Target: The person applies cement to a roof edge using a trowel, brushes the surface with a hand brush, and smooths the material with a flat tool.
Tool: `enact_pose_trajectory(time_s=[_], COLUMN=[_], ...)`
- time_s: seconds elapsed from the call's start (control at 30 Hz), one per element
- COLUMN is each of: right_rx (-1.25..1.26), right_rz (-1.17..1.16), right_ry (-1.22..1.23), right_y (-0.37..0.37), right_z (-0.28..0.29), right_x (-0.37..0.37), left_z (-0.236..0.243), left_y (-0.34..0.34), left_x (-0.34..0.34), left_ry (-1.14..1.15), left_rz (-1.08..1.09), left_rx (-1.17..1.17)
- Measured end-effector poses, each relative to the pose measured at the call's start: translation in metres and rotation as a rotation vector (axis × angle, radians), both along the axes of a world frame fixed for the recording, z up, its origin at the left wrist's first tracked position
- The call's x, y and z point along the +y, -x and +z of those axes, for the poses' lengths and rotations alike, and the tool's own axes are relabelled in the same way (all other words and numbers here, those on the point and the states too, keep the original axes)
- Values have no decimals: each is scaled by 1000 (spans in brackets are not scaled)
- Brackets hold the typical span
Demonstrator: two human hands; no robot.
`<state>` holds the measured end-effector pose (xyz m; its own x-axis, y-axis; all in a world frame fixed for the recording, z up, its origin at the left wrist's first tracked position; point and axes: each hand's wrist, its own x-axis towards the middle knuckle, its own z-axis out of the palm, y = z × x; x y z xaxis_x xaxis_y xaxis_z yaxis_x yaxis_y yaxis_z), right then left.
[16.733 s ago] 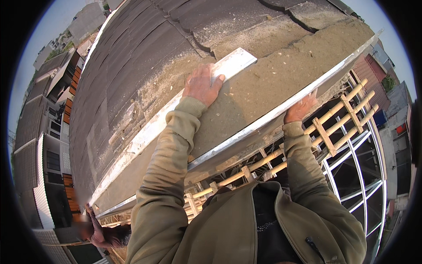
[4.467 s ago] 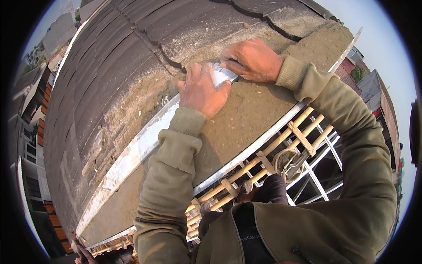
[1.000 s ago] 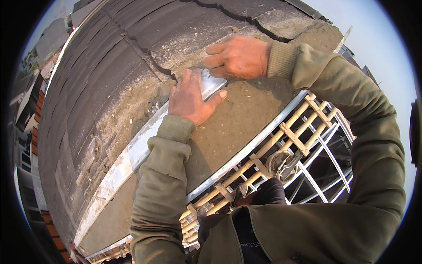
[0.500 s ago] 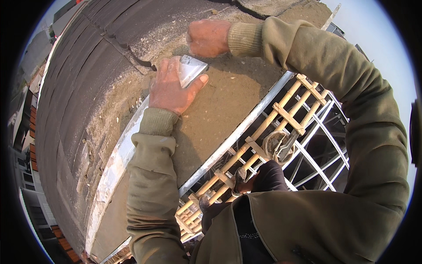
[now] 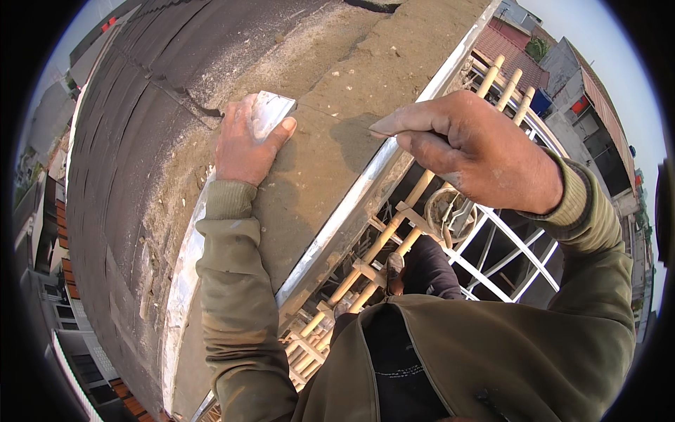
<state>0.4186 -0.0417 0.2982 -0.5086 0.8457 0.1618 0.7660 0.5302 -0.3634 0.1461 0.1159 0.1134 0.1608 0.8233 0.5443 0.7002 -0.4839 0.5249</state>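
My left hand [image 5: 242, 144] is closed over the upper end of a long, flat silvery metal bar [image 5: 186, 288], thumb on one side and fingers on the other. The bar runs down beneath my left forearm, along the roof-side border of the grey-brown mortar [image 5: 309, 176]. My right hand [image 5: 478, 148] hangs above the outer edge of the mortar, thumb and forefinger pressed together in a pinch. What lies between those fingertips, if anything, is too small to make out. Below the pinch, a second silvery metal bar [image 5: 344, 204] lines the mortar's outer edge.
Dark roof tiles [image 5: 119, 155] slope away on the left. Right of the ledge, beneath me, are a bamboo scaffold [image 5: 365, 267], white metal framing [image 5: 503, 243] and a round mortar-stained bucket [image 5: 450, 214]. My foot [image 5: 395, 271] rests on the bamboo, with a drop beyond.
My right hand has swung from the far end of the mortar, near the tiles, back and right to its outer edge. My left hand keeps hold of the bar; the view has shifted.
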Motion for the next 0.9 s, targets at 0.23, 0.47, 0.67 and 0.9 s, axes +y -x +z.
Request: enact_pose_trajectory(time_s=[0.23,0.47,0.67,0.9], right_rx=[633,669,733,802], right_rz=[-188,-265,-217,-208], right_ry=[300,130,122,114], right_y=[-28,-32,-38,-33], right_z=[-99,-136,-175,-200], right_x=[-41,-47,-23,-2], left_z=[-7,5,10,27], left_y=[2,12,21,42], left_x=[9,2,3,-7], left_ry=[99,96,168,344], left_rz=[-14,-122,-197,-161], left_rx=[36,33,-117,-132])
